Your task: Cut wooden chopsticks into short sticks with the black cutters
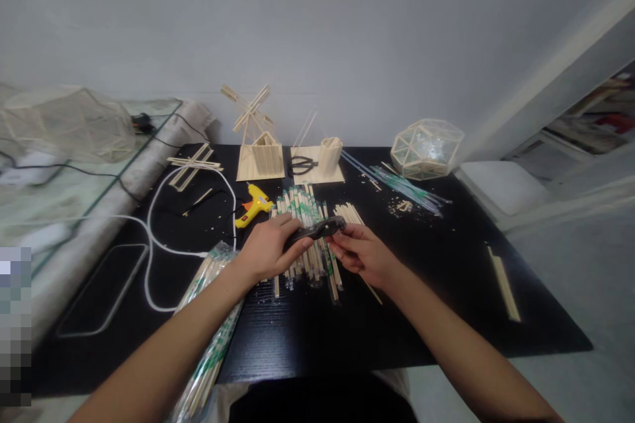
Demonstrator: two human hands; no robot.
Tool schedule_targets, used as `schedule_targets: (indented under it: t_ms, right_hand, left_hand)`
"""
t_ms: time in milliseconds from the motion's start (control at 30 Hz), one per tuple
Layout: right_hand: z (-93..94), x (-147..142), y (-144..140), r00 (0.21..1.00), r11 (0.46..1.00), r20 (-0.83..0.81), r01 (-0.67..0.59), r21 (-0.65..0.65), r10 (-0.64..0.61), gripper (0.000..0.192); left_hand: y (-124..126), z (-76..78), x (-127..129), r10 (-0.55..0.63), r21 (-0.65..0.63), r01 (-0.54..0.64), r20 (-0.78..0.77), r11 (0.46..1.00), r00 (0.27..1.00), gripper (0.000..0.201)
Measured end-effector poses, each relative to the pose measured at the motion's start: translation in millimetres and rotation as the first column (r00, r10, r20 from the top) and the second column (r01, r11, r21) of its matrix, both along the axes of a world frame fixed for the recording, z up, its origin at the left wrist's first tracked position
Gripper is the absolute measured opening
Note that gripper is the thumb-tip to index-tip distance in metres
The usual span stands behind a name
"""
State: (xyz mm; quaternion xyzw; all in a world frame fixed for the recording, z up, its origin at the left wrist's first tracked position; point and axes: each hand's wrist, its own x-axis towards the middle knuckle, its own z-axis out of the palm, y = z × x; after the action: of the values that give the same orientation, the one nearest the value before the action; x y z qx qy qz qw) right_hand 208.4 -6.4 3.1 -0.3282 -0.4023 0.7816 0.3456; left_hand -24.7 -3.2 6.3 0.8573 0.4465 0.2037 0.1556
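Observation:
My left hand [270, 248] is wrapped round a dark hand tool that looks like pliers [317, 230], its jaws pointing right. At those jaws my right hand [364, 254] pinches a thin wooden stick [373, 292]; its lower end shows beneath the hand and the rest is mostly hidden by the fingers. Under and behind both hands lie plastic-wrapped chopsticks [302, 201] with green print. Loose bare chopsticks [350, 213] lie just beyond my right hand. Left of them rests a yellow glue gun [254, 205].
At the back stand a stick windmill model [266, 157] and a board with a stick cup [330, 157] and black scissors [302, 165]. A faceted stick frame [427, 149] sits back right. A long chopstick pack [211, 350] and white cable [149, 264] lie left; sticks [503, 284] lie right.

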Motion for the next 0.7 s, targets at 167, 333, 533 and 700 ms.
schedule_targets:
  t_ms: [167, 333, 533, 700]
  right_hand:
    - [-3.9, 1, 2, 0.999, 0.999, -0.005, -0.038, -0.022, 0.037, 0.037]
    - [-4.3, 1, -1, 0.998, 0.997, 0.052, 0.020, 0.073, -0.024, 0.036]
    - [-5.9, -1, -2, 0.989, 0.980, 0.102, 0.091, 0.179, -0.110, 0.034]
    - [-12.0, -2, -2, 0.972, 0.965, 0.146, 0.151, 0.213, -0.184, 0.034]
  left_hand:
    - [2, -2.1, -2, -0.035, -0.014, 0.035, 0.004, 0.999, 0.999, 0.042]
    - [1, -0.2, -2, -0.016, -0.023, 0.016, -0.015, 1.000, 1.000, 0.043]
    - [0, 2.1, 2, 0.040, -0.035, -0.043, -0.072, 0.998, 0.997, 0.048]
    - [-1, 1.9, 6, 0.081, -0.054, -0.086, -0.095, 0.995, 0.992, 0.052]
